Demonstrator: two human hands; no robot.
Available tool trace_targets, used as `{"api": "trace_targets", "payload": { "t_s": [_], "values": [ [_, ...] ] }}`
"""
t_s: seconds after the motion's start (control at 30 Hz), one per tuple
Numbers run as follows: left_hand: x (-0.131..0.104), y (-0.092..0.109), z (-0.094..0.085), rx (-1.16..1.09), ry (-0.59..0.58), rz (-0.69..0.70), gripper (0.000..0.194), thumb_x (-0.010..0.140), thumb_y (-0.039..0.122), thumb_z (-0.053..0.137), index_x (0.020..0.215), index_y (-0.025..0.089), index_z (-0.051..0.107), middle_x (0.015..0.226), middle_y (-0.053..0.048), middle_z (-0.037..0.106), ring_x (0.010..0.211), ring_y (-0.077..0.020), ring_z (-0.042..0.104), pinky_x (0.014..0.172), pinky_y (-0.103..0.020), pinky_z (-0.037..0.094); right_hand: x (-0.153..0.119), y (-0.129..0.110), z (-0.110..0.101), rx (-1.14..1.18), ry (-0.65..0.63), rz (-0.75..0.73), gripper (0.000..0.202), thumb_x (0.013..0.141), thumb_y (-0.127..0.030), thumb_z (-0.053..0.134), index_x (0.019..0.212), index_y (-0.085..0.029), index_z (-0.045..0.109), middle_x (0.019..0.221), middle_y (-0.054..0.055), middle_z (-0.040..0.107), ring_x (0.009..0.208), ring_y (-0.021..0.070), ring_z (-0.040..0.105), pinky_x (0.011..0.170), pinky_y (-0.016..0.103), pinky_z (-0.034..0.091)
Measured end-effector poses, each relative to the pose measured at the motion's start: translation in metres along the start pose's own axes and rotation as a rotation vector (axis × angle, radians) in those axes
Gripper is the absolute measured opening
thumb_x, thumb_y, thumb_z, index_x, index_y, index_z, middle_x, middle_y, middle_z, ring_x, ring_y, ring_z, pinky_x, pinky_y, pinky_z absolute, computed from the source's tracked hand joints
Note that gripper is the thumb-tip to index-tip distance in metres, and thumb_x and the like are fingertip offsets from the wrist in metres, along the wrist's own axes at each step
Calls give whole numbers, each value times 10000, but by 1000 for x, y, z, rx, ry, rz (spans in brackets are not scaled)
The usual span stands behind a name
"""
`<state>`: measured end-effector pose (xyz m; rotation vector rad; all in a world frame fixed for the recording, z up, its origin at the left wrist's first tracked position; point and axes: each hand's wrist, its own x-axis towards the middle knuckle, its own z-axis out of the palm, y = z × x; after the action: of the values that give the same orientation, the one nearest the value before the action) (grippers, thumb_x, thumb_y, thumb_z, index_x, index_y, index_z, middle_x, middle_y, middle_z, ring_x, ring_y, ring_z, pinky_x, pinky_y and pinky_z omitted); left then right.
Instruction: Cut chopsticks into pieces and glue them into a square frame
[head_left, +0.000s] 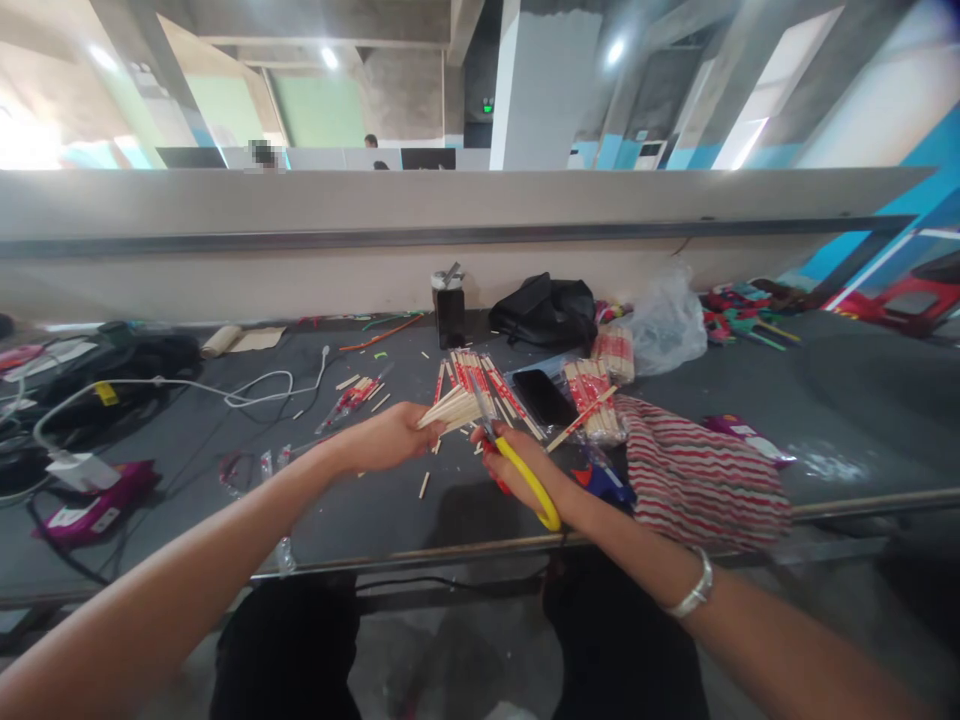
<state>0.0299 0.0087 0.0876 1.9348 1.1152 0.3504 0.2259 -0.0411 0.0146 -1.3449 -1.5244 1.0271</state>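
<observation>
My left hand (397, 435) is closed around a bundle of bare wooden chopsticks (453, 408), held over the dark table. In my right hand (517, 462) is a pair of scissors (526, 478) with yellow on the handle, its blades pointing up and away beside the bundle's right end. Whether the blades touch the sticks I cannot tell. Just beyond both hands lie chopsticks in red-printed wrappers (471, 370), fanned out on the table. Short cut stick pieces (424, 485) are scattered around, and torn red wrappers (352, 398) lie left of the bundle.
A black phone (544, 398) and packed chopstick bundles (592, 390) lie to the right, near a striped cloth (701, 475). Behind are a black bag (546, 310) and a clear plastic bag (669, 325). White cable (255, 388) and a purple packet (101, 505) occupy the left.
</observation>
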Motion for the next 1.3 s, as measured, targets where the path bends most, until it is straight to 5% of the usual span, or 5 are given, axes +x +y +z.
{"api": "trace_targets", "payload": {
  "t_s": [0.37, 0.63, 0.87, 1.0, 1.3],
  "values": [
    [-5, -4, -17, -74, -45, -203, 440, 706, 612, 602, 760, 175, 617, 512, 37, 460, 356, -64, 295, 326, -186, 187, -2, 9, 11, -165, 70, -144, 154, 746, -159, 477, 888, -198, 521, 611, -56, 476, 508, 99, 464, 525, 221, 395],
    [-10, -31, 3, -325, 35, -48, 444, 726, 604, 603, 705, 164, 546, 541, 54, 431, 407, -43, 307, 359, -161, 209, -7, 16, 3, -95, -69, -36, 445, 723, -155, 481, 1160, -235, 521, 736, -25, 623, 586, 118, 577, 506, 199, 434],
    [-6, -51, 24, -981, 450, 124, 436, 771, 627, 549, 775, 199, 469, 486, 114, 270, 348, -26, 206, 341, -153, 196, -2, 20, -27, -451, 178, -52, 358, 752, -225, 544, 1104, -182, 597, 685, 7, 627, 578, 163, 574, 558, 264, 427],
    [6, -60, 54, -976, 572, 264, 480, 674, 625, 650, 709, 199, 432, 471, 114, 304, 363, -31, 263, 360, -165, 239, -1, 36, -22, -409, 369, -138, 349, 806, -243, 503, 1140, -172, 575, 897, 60, 669, 747, 187, 617, 701, 294, 467],
    [7, -87, 83, -731, 678, 104, 324, 722, 450, 665, 657, 175, 507, 473, 65, 466, 451, -81, 452, 494, -225, 379, -9, 47, -15, -455, 345, -207, 386, 792, -255, 545, 1172, -193, 564, 904, 53, 672, 731, 193, 624, 715, 313, 493]
  ]
}}
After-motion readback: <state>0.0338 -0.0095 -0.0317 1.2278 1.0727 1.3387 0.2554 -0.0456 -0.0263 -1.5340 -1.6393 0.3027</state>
